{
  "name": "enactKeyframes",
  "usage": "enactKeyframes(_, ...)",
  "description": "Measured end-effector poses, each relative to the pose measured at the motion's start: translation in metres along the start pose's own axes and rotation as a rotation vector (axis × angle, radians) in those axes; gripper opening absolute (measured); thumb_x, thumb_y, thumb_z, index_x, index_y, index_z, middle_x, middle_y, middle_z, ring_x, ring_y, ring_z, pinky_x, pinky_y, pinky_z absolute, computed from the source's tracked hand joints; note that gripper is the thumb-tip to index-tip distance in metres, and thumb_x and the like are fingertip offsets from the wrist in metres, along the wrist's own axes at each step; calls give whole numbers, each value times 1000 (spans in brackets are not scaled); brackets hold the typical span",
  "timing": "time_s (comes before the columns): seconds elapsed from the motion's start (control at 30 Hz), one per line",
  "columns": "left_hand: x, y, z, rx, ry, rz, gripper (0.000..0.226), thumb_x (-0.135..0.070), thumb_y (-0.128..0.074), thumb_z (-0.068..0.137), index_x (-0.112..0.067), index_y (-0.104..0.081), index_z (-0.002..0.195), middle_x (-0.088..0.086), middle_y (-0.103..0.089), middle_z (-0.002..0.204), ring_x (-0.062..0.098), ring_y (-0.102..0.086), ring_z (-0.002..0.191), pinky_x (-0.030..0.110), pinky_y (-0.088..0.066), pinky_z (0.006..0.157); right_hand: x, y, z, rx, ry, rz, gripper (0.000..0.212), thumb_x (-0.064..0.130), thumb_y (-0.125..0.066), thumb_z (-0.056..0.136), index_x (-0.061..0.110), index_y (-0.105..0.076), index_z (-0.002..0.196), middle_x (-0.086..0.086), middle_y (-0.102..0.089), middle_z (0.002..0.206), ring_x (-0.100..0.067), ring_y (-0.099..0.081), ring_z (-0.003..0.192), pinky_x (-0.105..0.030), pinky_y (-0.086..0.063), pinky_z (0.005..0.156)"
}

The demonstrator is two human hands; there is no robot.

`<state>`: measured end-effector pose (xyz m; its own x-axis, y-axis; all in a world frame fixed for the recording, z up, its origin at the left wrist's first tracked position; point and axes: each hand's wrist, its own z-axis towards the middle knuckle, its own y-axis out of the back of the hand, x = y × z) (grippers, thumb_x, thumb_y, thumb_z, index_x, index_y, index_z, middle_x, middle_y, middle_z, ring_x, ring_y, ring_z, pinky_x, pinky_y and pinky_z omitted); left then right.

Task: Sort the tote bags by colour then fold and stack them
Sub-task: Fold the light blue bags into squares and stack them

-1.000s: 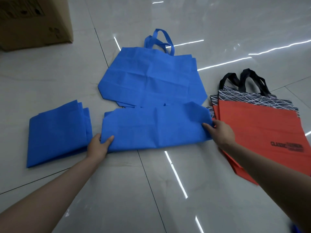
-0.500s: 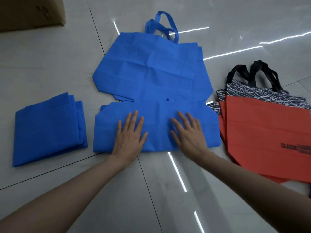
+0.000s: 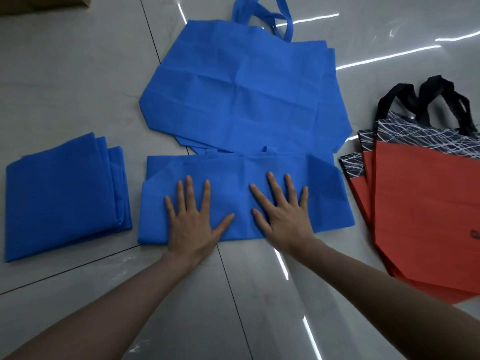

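Unfolded blue tote pile (image 3: 246, 94) flat on floor (image 3: 78, 74), far centre. Red tote stack (image 3: 420, 216) right. Half-folded blue tote (image 3: 327, 201) nearest, folded blue stack (image 3: 59, 193) just left. Left hand (image 3: 193, 229), right hand (image 3: 285, 222): flat, fingers spread, pressing half-folded blue tote.
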<state>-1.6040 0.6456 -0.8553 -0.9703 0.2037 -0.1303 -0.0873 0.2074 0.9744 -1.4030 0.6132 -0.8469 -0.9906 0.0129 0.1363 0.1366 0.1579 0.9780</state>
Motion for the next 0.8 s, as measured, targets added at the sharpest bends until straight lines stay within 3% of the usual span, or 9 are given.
enactKeyframes(0.07,0,4,-2,-14,-39,-25,80,-74,-12,84,-27,-11,149,15,-7,157,36,-5,144,58,-2,109,11,5,0,-36,-24,19,55,56,-23,92,39,-33,144,-2,-20,157,-42,-12,143,-67,-7,107)
enactKeyframes(0.17,-8,16,-3,-140,-262,-15,54,-48,-28,93,-27,-38,142,6,-26,154,30,-19,141,59,-12,109,22,13,5,-135,107,-64,49,49,-32,93,34,-46,137,-2,-34,152,-44,-29,136,-68,-18,104)
enactKeyframes(0.27,-17,16,5,-194,-233,-14,50,-36,-29,94,-18,-49,136,4,-36,150,26,-27,139,55,-19,108,17,11,17,-140,100,-62,49,48,-32,93,33,-46,138,0,-35,152,-42,-29,137,-68,-19,104)
enactKeyframes(0.4,-13,0,13,-80,-151,-18,54,-45,-26,94,-27,-35,143,4,-29,153,26,-25,140,66,-19,104,6,-4,20,-67,-7,33,52,54,-23,94,43,-29,144,5,-21,157,-39,-10,144,-68,-10,106)
enactKeyframes(0.53,-7,-1,12,-55,-125,5,56,-55,-23,92,-36,-27,145,5,-21,156,31,-19,142,70,-15,102,5,-3,21,-47,32,14,52,56,-24,94,45,-28,144,6,-23,156,-38,-15,143,-68,-14,105)
enactKeyframes(0.63,14,4,15,-54,28,11,68,-71,-15,83,-43,-12,145,9,-6,158,33,-4,144,66,-4,106,-32,4,18,-81,-44,-38,55,60,-24,91,45,-31,143,6,-27,155,-38,-24,141,-68,-17,104)
enactKeyframes(0.73,29,8,12,-39,107,6,74,-75,-4,77,-43,0,143,4,7,158,29,8,144,60,5,110,-84,12,3,-48,-306,15,61,64,-10,87,49,-13,146,9,-9,159,-34,-8,145,-57,-9,112)
enactKeyframes(0.8,27,9,13,-27,95,-12,74,-75,-2,76,-44,2,143,4,10,158,28,10,144,59,8,109,-94,12,-2,-39,-289,10,61,63,-8,88,47,-9,147,6,-5,160,-33,-6,145,-52,-8,114)
